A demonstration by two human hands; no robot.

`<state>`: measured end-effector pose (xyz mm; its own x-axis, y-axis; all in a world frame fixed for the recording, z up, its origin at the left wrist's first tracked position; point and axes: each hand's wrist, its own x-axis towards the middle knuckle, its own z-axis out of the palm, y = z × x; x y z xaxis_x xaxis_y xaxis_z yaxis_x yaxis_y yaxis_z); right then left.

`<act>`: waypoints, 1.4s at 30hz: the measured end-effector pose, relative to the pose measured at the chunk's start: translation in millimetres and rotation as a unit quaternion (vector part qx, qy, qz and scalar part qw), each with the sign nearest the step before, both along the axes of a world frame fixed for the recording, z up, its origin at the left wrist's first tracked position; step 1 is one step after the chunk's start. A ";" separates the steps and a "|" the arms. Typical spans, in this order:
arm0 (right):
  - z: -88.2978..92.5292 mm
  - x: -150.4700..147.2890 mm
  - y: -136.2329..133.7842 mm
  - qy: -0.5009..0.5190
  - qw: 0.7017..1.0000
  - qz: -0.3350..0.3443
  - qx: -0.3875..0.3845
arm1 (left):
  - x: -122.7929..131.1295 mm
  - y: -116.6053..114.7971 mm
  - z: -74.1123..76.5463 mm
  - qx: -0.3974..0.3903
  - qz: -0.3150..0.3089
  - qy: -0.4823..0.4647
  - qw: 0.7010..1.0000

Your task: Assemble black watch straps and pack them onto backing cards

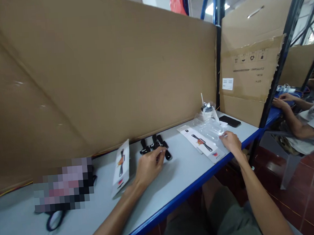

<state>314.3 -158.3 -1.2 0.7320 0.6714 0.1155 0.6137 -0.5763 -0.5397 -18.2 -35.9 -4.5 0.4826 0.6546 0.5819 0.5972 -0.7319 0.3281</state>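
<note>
Several black two-handled tools (154, 142), like spokeshaves, lie side by side on the table. My left hand (147, 166) is over the nearest one (168, 154), its fingers curled and closed at the handle. My right hand (232, 143) pinches the edge of a clear plastic blister shell (211, 130) at the table's right. Between the hands, nearer the right, lie white printed cards (202, 144) picturing the same kind of tool. Left of my left hand, another printed card package (121, 167) stands tilted on the table. My left fingertips are partly hidden.
A drink cup with a straw (207, 110) and a black phone (229, 121) are at the far right corner. A blurred-out item with a black strap (56, 219) lies at left. Cardboard panels (142, 71) wall the back and right. Another person (306, 114) sits beyond.
</note>
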 end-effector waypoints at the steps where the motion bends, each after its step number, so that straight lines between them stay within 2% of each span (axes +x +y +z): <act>1: -1.4 1.9 2.6 0.018 1.000 0.014 0.018 | -0.4 0.2 0.1 -0.004 0.000 -0.005 1.000; 4: -2.6 1.2 3.7 0.048 0.989 0.060 0.127 | -1.5 0.4 1.6 -0.027 -0.002 -0.035 0.999; 6: 0.4 -8.7 -2.2 0.054 0.969 0.085 0.225 | -0.3 -0.3 3.2 -0.072 -0.013 -0.077 0.994; 8: 5.5 -29.2 -11.8 0.089 0.939 0.111 0.312 | 3.6 -2.1 5.6 -0.153 -0.039 -0.158 0.975; 9: 8.1 -43.6 -16.9 0.127 0.922 0.128 0.342 | 6.6 -3.3 7.3 -0.207 -0.057 -0.211 0.954; 11: 11.8 -78.6 -25.0 0.235 0.883 0.172 0.369 | 14.0 -6.7 11.8 -0.329 -0.098 -0.324 0.881; 14: 10.7 -137.3 -27.6 0.395 0.818 0.237 0.344 | 25.3 -11.9 20.8 -0.520 -0.176 -0.432 0.716; 15: 8.7 -155.7 -25.7 0.443 0.795 0.262 0.321 | 28.3 -13.0 24.0 -0.560 -0.195 -0.456 0.664; 16: 6.1 -172.3 -22.8 0.489 0.770 0.283 0.296 | 30.5 -13.7 27.1 -0.576 -0.206 -0.485 0.624; 18: 0.3 -198.3 -15.0 0.551 0.727 0.316 0.261 | 32.4 -12.9 32.6 -0.567 -0.214 -0.542 0.582; 21: -7.4 -214.9 -2.2 0.583 0.692 0.360 0.226 | 27.9 -6.5 39.0 -0.551 -0.225 -0.568 0.568; 23: -10.6 -210.7 5.7 0.561 0.707 0.378 0.208 | 19.3 0.4 42.7 -0.548 -0.235 -0.561 0.574; 24: -11.1 -205.0 9.8 0.527 0.734 0.374 0.210 | 13.3 4.4 44.4 -0.538 -0.237 -0.563 0.581; 26: -9.0 -190.2 19.0 0.399 0.820 0.343 0.223 | -1.4 13.1 47.2 -0.499 -0.227 -0.586 0.597; 27: -6.3 -183.2 24.6 0.302 0.870 0.321 0.221 | -9.5 17.5 48.2 -0.477 -0.216 -0.600 0.605; 28: -2.8 -177.7 31.0 0.196 0.910 0.311 0.192 | -17.4 21.7 48.6 -0.457 -0.204 -0.613 0.611; 29: 1.3 -174.5 38.2 0.091 0.936 0.308 0.145 | -24.9 25.6 48.7 -0.442 -0.193 -0.623 0.616; 31: 9.1 -175.7 54.5 -0.062 0.943 0.324 0.049 | -36.4 31.7 47.7 -0.419 -0.181 -0.641 0.618; 33: 14.7 -184.1 72.0 -0.130 0.930 0.344 -0.008 | -42.5 35.2 45.9 -0.404 -0.183 -0.652 0.615; 38: 18.9 -195.9 103.4 -0.134 0.913 0.375 -0.085 | -41.9 35.8 41.1 -0.416 -0.201 -0.648 0.606; 42: 16.8 -178.6 89.9 -0.124 0.915 0.364 -0.122 | -36.9 35.1 39.0 -0.436 -0.203 -0.657 0.581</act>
<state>135.7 -68.4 15.6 0.0518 0.9987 -0.0010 0.9689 -0.0505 -0.2423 -55.1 -0.8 34.5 0.2155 0.9642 0.1548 -0.7510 0.0623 0.6573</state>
